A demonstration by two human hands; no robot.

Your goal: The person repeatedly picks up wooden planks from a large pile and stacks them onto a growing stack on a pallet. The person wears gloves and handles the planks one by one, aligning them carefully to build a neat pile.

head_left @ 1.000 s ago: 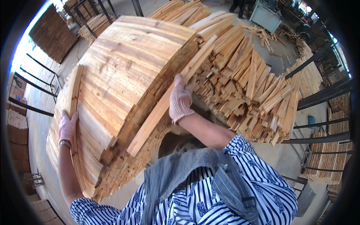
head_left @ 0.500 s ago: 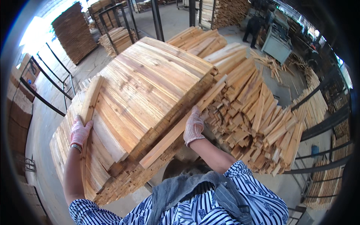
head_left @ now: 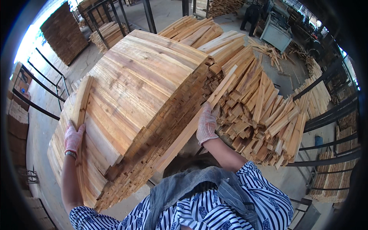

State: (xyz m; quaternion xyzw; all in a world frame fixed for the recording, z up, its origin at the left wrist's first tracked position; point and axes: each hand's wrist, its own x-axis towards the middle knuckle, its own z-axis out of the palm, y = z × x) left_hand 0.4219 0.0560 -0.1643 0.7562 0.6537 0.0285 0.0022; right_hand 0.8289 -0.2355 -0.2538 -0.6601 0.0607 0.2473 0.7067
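Note:
My left hand, in a pale knit glove, grips a narrow wooden slat. That slat lies lengthwise over the left part of a wide stack of slats whose top is laid side by side. In my right hand, also gloved, is a long wooden board, held slantwise between the stack's near right side and a loose pile of slats. The board's far end reaches over the pile and its near end comes close to my apron. My right fingertips are partly hidden behind the board.
Black metal rack bars stand at the left, with more bars at the right. A tall wood stack rises at the far left. Toward the far right, a person in dark clothes stands near a grey-green machine.
My right hand has moved the board to the right, away from the stack's side, uncovering more of the layered slat ends. My left hand keeps its hold on the slat. The whole view has shifted slightly.

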